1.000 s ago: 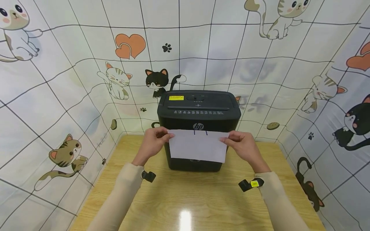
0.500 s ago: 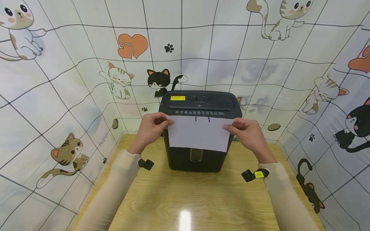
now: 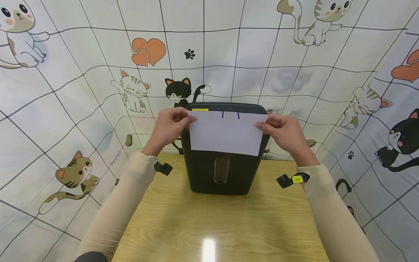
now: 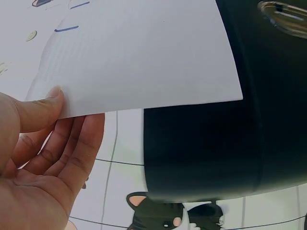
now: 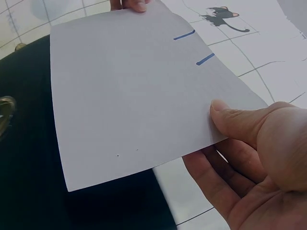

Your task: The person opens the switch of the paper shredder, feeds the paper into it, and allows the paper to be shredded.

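Holding a white sheet of paper [image 3: 226, 133] spread out in the air, above the table and before the upper front of a black machine [image 3: 203, 173]. Showing two short blue strokes [image 3: 238, 115] along its upper edge. Pinching one upper corner narrowly with the left hand [image 3: 170, 127], laying the thumb on the near face and placing fingers behind. Pinching the opposite upper corner likewise with the right hand [image 3: 283, 131], gripping only paper, and leaving the other fingers loosely bent.

Lifting the sheet higher than half a second ago, now covering most of the machine's top panel and uncovering the whole clear window [image 3: 222, 170] lower down. Judging by that, bringing the paper up to the height of the machine's top, while still only carrying and lining up. Leaving the lower edge hanging free before the front wall, not yet entering anything. Not revealing in these views whether touching that wall or hovering just apart from it.

Peeking above the paper, showing only a strip of yellow label [image 3: 199, 109]. Farther out, standing the machine toward the back of a wooden table [image 3: 209, 218], and hanging a cat-printed covering [image 3: 222, 47] behind and around.
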The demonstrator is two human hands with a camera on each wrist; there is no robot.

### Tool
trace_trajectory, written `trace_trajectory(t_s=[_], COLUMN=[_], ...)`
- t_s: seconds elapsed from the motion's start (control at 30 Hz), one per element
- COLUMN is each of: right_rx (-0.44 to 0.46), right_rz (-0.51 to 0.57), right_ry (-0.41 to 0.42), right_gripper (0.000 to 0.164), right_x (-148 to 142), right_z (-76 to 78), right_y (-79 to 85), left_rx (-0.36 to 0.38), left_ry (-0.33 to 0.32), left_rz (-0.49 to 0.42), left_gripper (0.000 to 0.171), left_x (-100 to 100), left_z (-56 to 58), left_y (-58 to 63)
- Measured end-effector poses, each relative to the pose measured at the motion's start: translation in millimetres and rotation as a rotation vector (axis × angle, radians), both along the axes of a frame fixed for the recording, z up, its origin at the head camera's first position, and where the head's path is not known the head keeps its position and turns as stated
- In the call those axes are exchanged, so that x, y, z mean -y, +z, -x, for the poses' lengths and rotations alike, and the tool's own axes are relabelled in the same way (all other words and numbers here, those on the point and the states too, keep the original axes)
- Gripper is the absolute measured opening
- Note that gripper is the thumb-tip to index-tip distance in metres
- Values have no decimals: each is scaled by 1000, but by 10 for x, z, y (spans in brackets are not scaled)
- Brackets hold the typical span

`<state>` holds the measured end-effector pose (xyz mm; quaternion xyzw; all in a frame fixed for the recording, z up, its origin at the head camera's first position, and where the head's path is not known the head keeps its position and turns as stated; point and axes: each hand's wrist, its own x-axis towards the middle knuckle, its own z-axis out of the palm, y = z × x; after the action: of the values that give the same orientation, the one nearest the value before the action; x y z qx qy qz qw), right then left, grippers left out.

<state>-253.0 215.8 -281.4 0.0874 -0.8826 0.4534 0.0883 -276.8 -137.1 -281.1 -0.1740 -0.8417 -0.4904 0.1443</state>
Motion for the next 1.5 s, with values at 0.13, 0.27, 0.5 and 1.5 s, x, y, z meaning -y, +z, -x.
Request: trace_trajectory(t_s=[0.13,0.27,0.5,1.5], right_rx=[1,-25,-48,-77], right_rz=[26,24,24,124], right_ry=[-13,-24,-34,-25], right_gripper=[44,42,40,32], right_x=[-8,-2,21,22], right_z=[57,122,235,623], right_y=[141,247,393,459], left_rx=[-44,-78,-104,-39], left_ry=[-10,5,6,-5], left_rz=[10,24,27,53], left_gripper=[8,9,9,14], left_x=[-15,-26,-25,-80], left_z=[54,110,225,628], left_y=[124,238,411,586])
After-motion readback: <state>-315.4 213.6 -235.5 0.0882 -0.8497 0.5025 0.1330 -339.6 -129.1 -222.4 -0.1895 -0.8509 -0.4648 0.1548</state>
